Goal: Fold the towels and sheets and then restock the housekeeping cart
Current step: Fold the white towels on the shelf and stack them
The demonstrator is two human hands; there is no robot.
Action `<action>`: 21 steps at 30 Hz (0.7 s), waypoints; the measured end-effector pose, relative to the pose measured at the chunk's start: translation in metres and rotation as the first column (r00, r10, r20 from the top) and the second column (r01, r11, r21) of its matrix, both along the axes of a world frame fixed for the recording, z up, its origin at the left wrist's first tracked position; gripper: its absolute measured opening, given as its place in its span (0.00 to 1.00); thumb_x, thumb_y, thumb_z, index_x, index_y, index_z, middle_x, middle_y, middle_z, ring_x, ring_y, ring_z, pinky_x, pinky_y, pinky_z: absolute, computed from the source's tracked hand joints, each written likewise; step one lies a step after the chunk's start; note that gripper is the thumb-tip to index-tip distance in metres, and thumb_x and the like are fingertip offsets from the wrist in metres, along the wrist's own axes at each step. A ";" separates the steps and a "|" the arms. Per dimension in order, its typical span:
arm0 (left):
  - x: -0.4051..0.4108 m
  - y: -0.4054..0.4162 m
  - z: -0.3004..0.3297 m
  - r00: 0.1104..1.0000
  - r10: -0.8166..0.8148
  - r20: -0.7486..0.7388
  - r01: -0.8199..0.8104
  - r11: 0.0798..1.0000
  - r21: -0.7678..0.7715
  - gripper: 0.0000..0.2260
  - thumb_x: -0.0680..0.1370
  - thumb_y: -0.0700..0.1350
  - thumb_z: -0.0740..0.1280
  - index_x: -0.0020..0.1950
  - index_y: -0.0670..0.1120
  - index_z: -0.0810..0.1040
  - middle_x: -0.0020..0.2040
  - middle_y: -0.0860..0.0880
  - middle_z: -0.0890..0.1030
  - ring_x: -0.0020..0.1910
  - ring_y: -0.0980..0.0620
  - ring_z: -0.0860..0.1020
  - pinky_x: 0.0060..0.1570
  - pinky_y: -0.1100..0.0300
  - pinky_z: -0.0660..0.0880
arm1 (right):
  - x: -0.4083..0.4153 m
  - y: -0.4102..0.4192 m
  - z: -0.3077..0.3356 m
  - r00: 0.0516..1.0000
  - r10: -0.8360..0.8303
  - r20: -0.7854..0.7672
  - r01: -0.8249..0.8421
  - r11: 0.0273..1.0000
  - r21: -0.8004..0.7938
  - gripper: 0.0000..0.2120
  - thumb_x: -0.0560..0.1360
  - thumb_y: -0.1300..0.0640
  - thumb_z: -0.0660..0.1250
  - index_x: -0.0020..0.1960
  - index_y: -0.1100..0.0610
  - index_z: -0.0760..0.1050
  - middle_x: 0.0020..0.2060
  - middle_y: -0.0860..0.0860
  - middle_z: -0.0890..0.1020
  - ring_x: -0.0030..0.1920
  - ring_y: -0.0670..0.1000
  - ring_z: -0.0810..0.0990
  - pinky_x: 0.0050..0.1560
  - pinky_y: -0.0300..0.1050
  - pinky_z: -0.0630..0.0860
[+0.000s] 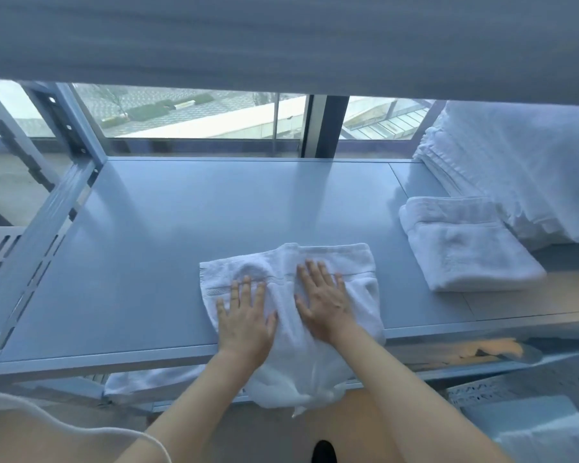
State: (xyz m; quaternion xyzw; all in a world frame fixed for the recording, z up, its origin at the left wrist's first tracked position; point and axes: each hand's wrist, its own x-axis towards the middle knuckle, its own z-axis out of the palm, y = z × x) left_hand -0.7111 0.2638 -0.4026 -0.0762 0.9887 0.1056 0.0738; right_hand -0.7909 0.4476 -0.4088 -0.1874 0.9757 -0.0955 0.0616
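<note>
Head view, white towel spread at the grey shelf's front edge, lower part hanging over, left hand and right hand flat, fingers straight, pressing it, folded towel and towel stack on the shelf's right end

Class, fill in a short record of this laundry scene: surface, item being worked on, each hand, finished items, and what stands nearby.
surface: grey metal shelf
item in work: white towel, its near end hanging over the front edge
left hand: flat, pressing the towel
right hand: flat, pressing the towel
finished: folded towel, lying to the right
nearby: stack of white linen at far right; window behind
</note>
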 end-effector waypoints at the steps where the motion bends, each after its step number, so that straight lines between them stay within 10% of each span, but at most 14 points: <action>1: 0.009 0.002 -0.003 1.000 -0.025 -0.017 0.025 0.999 -0.021 0.31 0.83 0.62 0.50 0.84 0.52 0.49 0.85 0.46 0.44 0.83 0.44 0.42 0.79 0.36 0.45 | 0.013 -0.005 -0.001 0.999 0.032 -0.006 -0.032 0.999 -0.019 0.35 0.81 0.39 0.50 0.84 0.49 0.48 0.84 0.47 0.47 0.83 0.50 0.42 0.81 0.60 0.44; 11: 0.094 -0.072 -0.017 0.972 -0.177 -0.154 0.183 0.983 0.026 0.32 0.82 0.67 0.41 0.81 0.57 0.63 0.84 0.53 0.56 0.82 0.45 0.55 0.77 0.37 0.53 | 0.099 0.058 -0.002 0.997 -0.076 -0.028 0.072 0.992 -0.105 0.29 0.83 0.40 0.52 0.83 0.41 0.52 0.82 0.38 0.47 0.82 0.42 0.40 0.81 0.53 0.42; 21: 0.048 -0.052 -0.005 0.995 -0.086 -0.046 0.087 0.996 0.019 0.34 0.78 0.68 0.37 0.83 0.61 0.48 0.83 0.58 0.38 0.82 0.50 0.36 0.79 0.39 0.36 | 0.023 0.069 0.002 0.984 -0.174 0.040 0.175 0.984 -0.023 0.31 0.84 0.39 0.52 0.84 0.42 0.47 0.83 0.41 0.44 0.82 0.47 0.40 0.80 0.56 0.40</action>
